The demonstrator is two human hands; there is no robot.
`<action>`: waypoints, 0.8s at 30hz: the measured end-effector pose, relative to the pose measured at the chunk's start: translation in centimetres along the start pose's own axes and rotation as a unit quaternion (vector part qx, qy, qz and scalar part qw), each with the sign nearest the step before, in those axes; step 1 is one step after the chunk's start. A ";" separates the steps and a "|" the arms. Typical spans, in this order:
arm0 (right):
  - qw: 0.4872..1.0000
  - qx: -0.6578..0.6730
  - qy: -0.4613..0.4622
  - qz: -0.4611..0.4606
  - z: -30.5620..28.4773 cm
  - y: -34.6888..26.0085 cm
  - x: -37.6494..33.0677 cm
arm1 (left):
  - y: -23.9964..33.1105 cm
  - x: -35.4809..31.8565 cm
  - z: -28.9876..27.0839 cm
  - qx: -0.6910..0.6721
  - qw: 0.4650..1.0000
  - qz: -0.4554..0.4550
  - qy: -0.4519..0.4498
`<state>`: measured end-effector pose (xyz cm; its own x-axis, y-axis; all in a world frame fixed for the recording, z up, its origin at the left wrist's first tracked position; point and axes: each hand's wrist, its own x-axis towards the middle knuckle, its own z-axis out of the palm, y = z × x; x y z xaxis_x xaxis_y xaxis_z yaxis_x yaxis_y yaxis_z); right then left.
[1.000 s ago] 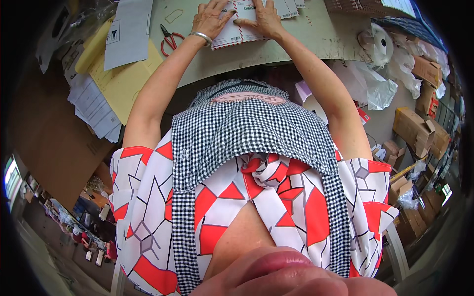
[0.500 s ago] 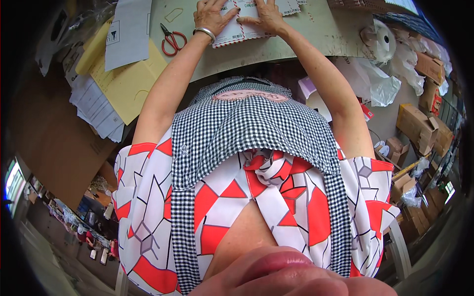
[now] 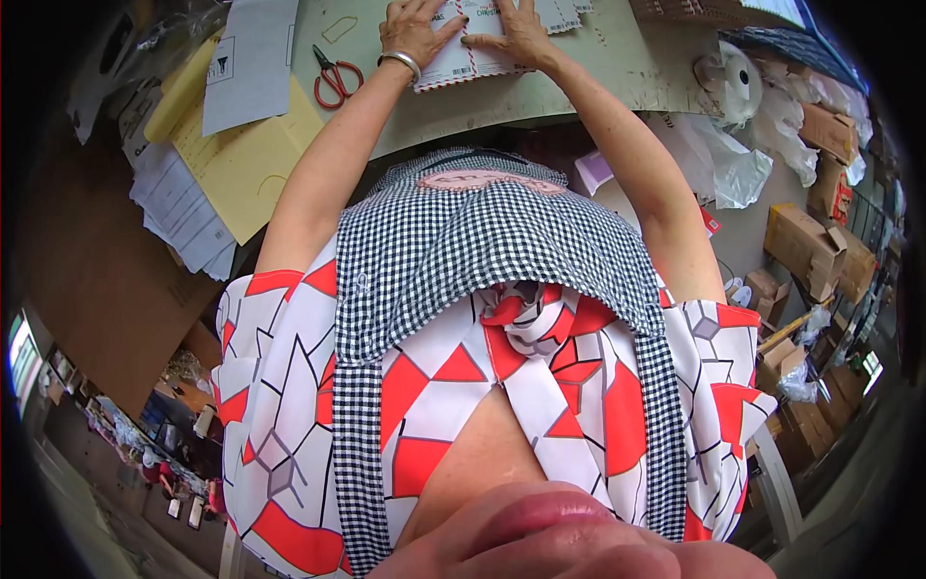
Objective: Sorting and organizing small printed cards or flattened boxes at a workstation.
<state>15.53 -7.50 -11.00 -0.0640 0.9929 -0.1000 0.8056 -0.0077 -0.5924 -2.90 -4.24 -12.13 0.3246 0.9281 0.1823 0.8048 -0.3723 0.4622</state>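
At the top of the view, my left hand point(image 3: 415, 35) presses on white printed cards point(image 3: 470, 65) with red-and-white striped edges. Its fingers are spread, and a silver bangle rings that wrist. My right hand point(image 3: 516, 39) lies on the same cards with its fingers apart, the thumb pointing toward the left hand. Neither hand is closed on anything. Left of my left hand, red-handled scissors point(image 3: 338, 79) lie on the pale green table point(image 3: 617, 68). Beyond the scissors is a thin yellowish loop point(image 3: 340, 29). The far part of the cards is cut off by the frame's top edge.
Left of the table's middle lie a white sheet point(image 3: 246, 77), yellow paper point(image 3: 236, 183) and a stack of printed papers point(image 3: 183, 207). A white roll point(image 3: 741, 82) stands near the table's right end. Clear plastic bags point(image 3: 738, 174) and cardboard boxes point(image 3: 805, 246) crowd the right side.
The whole view has shifted slightly. Both hands remain spread on the cards, with no clear movement of their own.
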 end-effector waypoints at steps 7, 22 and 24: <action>0.995 -0.038 0.095 0.012 2.2 2.2 -1.4 | 0.6 -0.1 0.0 0.002 1.000 -0.006 -0.026; 0.995 0.056 0.086 0.003 4.6 0.8 -2.2 | -1.6 -1.8 -2.8 0.001 0.995 -0.011 -0.095; 0.995 0.057 0.087 0.006 4.8 0.4 -2.1 | -2.7 -2.4 -3.9 -0.176 0.980 0.055 -0.076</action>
<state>13.21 -10.20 -14.85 0.0548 0.9982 0.0263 0.7332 -0.0223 -0.6796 -7.76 -5.42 -10.43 0.4924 0.8608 0.1285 0.5479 -0.4213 0.7227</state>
